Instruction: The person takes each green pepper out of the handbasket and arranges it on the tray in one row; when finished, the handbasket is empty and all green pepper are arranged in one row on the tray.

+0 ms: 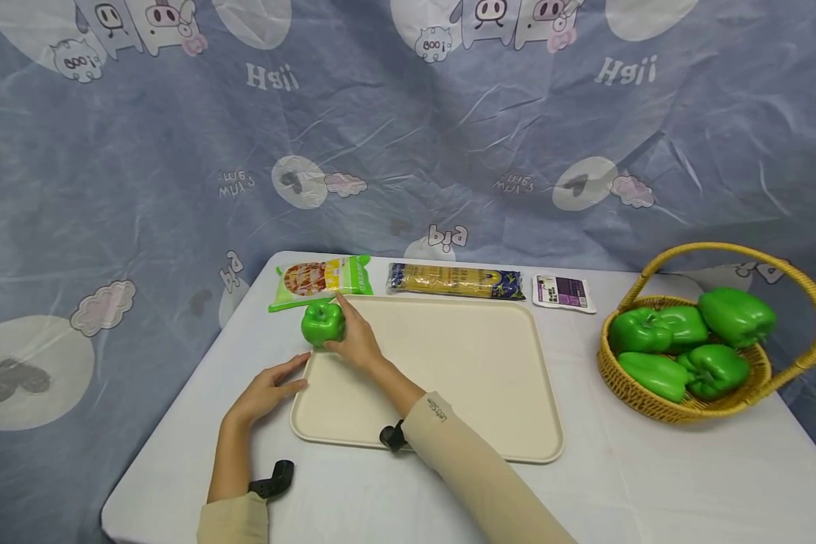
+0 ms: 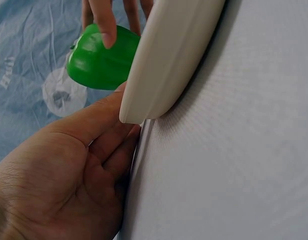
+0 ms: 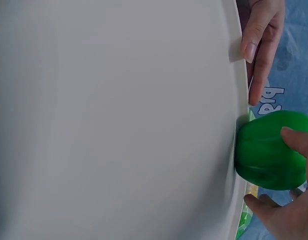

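Observation:
My right hand (image 1: pixel 355 338) grips a green bell pepper (image 1: pixel 323 323) at the far left corner of a cream tray (image 1: pixel 442 378). Thumb and fingers sit on either side of the pepper (image 3: pixel 271 150), which overlaps the tray's rim in the right wrist view. My left hand (image 1: pixel 264 391) rests at the tray's left edge, its fingers reaching toward the rim. From the left wrist view, the left hand (image 2: pixel 69 165) lies low beside the tray's raised side (image 2: pixel 169 55), with its fingertips partly hidden behind that side.
A yellow wicker basket (image 1: pixel 663 408) with several green peppers stands at the right. Behind the tray lie a green food packet (image 1: pixel 323 279), a long pack of noodles (image 1: pixel 455 281) and a small white-and-purple packet (image 1: pixel 563 293). A patterned blue-grey cloth (image 1: pixel 394 136) hangs behind the table.

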A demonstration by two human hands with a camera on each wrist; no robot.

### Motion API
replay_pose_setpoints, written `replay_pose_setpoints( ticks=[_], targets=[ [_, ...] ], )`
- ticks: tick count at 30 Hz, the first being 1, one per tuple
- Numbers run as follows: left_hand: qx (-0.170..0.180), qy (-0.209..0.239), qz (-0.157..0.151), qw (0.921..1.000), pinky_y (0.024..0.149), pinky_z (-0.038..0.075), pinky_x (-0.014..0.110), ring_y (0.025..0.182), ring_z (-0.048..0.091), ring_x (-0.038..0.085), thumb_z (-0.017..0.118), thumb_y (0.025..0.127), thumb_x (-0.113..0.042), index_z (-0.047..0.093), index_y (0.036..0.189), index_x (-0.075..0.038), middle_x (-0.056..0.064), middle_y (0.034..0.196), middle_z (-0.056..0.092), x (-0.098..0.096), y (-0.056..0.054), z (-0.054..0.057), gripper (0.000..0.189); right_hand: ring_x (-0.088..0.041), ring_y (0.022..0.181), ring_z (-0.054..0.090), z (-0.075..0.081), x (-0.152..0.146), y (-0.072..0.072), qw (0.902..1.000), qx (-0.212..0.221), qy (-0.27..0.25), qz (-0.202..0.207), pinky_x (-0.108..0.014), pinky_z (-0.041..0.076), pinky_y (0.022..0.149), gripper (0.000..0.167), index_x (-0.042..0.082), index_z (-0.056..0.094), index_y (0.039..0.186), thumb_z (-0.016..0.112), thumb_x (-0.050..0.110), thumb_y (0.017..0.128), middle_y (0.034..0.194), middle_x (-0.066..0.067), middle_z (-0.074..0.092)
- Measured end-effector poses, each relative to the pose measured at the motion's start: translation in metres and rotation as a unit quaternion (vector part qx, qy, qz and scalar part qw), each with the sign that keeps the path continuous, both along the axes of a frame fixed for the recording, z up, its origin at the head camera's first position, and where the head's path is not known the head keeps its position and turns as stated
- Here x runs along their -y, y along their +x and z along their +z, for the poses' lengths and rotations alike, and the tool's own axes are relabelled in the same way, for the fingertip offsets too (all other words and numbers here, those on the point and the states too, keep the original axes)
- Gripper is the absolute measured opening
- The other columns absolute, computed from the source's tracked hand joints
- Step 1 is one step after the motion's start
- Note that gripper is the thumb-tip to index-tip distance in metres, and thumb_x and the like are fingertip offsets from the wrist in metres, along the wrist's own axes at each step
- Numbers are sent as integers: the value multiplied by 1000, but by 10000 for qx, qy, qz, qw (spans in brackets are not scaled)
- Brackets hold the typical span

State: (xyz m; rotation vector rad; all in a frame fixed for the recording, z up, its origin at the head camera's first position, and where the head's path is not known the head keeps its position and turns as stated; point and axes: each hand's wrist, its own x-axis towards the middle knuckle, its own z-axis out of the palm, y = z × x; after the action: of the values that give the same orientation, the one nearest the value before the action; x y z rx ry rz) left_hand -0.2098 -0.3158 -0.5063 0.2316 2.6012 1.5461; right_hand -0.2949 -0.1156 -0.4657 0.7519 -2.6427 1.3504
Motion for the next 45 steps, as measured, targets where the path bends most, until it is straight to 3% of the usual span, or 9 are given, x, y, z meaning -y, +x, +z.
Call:
replay_pose_setpoints(
  ticks=[6,14,22,28,32,35,38,41,45],
  targets=[
    [12,14,-40,10000,109,15,52,135,23,32,66,86,-27,46,137,-11,9,143,37,-5,0,6,57,-34,129,33,12,-10,7,9996,-263,38,125,-43,32,104,102,13,17,148,82,18,70,148,-15,24],
    [-74,-197,-9,9998,109,15,52,135,25,31,65,86,-29,47,137,-14,9,144,36,-3,0,1,56,-31,133,26,52,-56,23,9988,-449,-54,170,-42,31,105,92,15,21,147,78,15,75,146,-17,22],
    [-120,-244,-82,9996,109,14,53,135,24,32,64,87,-29,47,137,-14,10,144,35,-2,2,2,55,-27,132,28,84,-150,41,9956,-883,95,308,-49,28,106,80,15,33,142,77,18,76,143,-11,31],
    [-8,-146,-70,9999,108,13,56,134,23,38,63,88,-18,45,136,-5,18,143,33,-12,10,22,53,-31,129,33,106,-228,55,9917,-1244,330,34,-55,29,102,77,14,35,141,77,23,77,141,-11,37],
    [-11,-196,-114,9997,107,14,57,134,23,40,63,89,-16,44,136,-1,21,143,33,-15,13,30,53,-31,125,39,112,-277,64,9903,-1276,547,-62,-54,34,99,70,13,43,137,77,22,76,136,-9,45],
    [-22,-195,-107,9997,107,13,57,134,22,39,63,88,-18,44,136,-3,20,143,33,-12,12,25,54,-30,119,47,107,-312,67,9881,-1361,544,-468,-53,37,96,61,12,51,130,78,20,75,127,-9,53],
    [-33,-236,-60,9997,108,13,56,134,23,37,64,88,-24,45,137,-8,16,144,33,-7,7,14,55,-31,113,50,96,-347,66,9811,-1518,321,-1155,-51,40,92,57,10,55,127,78,17,75,123,-11,55],
    [-47,-314,-83,9995,108,13,55,135,22,34,63,87,-31,45,138,-11,13,145,33,-2,2,4,57,-31,114,47,82,-380,63,9683,-1593,-177,-1917,-48,38,96,58,10,54,128,77,14,75,125,-13,52],
    [0,-277,-61,9996,109,13,54,136,22,32,64,86,-35,45,138,-14,11,146,33,0,0,-2,59,-40,117,41,70,-416,61,9513,-1338,-407,-2747,-56,33,96,66,14,44,138,74,18,79,133,-16,43]
  ],
)
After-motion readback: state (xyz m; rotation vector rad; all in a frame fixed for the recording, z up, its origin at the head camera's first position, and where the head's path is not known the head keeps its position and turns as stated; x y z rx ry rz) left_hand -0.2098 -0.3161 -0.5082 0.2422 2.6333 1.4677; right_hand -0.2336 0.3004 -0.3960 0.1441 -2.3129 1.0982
